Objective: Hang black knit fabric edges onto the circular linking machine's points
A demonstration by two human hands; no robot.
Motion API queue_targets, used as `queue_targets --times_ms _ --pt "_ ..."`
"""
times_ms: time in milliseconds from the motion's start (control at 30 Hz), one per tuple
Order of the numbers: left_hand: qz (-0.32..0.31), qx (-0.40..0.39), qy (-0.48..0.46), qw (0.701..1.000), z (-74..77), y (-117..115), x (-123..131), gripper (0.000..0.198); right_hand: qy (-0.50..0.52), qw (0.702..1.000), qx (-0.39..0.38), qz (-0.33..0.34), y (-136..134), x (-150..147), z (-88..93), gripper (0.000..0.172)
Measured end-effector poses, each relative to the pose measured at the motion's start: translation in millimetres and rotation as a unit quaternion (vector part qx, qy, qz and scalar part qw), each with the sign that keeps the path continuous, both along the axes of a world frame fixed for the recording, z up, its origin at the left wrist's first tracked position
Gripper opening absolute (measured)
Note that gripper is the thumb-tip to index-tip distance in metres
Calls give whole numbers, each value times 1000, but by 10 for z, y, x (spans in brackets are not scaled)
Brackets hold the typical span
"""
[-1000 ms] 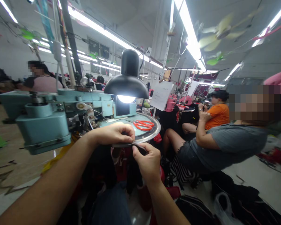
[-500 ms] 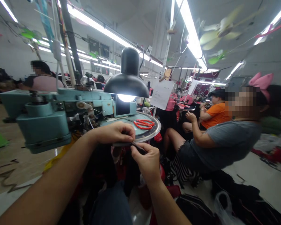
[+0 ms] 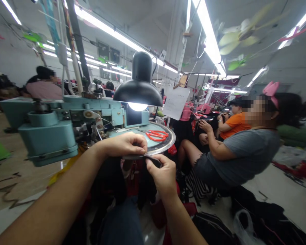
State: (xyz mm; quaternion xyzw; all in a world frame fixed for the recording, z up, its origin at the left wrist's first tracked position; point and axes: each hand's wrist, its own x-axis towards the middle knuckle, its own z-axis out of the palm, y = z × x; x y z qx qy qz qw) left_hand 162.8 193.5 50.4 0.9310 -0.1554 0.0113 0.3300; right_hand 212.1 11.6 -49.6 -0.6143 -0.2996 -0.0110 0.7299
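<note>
My left hand (image 3: 131, 143) is closed in a pinch at the near rim of a round machine plate (image 3: 164, 146), its fingertips on the edge of a dark piece of fabric. Just to its right, my right hand (image 3: 165, 172) pinches the same dark fabric (image 3: 154, 160) between thumb and fingers. Most of the fabric is hidden by my hands, and it lies along the rim. On the plate beyond them rest red-handled scissors (image 3: 156, 135). A black lamp (image 3: 138, 85) shines down over the plate.
The teal machine body (image 3: 49, 134) stands at left, joined to the plate. A paper sheet (image 3: 177, 102) hangs behind. Close on the right sits a person in a grey shirt (image 3: 247, 153). Dark cloth (image 3: 265, 211) and a plastic bag (image 3: 244, 226) lie on the floor.
My right hand has shifted slightly to the right along the rim, still pinching the fabric. My left hand has stayed in place. The seated person at right has leaned a little toward the left.
</note>
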Motion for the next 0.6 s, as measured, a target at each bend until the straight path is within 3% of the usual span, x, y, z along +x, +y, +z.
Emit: queue_targets --times_ms 333,600 --pt "0 6 2 1000 2 -2 3 29 47 995 -1 91 -27 4 38 21" --pt "-26 -5 11 1000 1 -10 -7 29 87 992 26 92 37 -62 24 17"
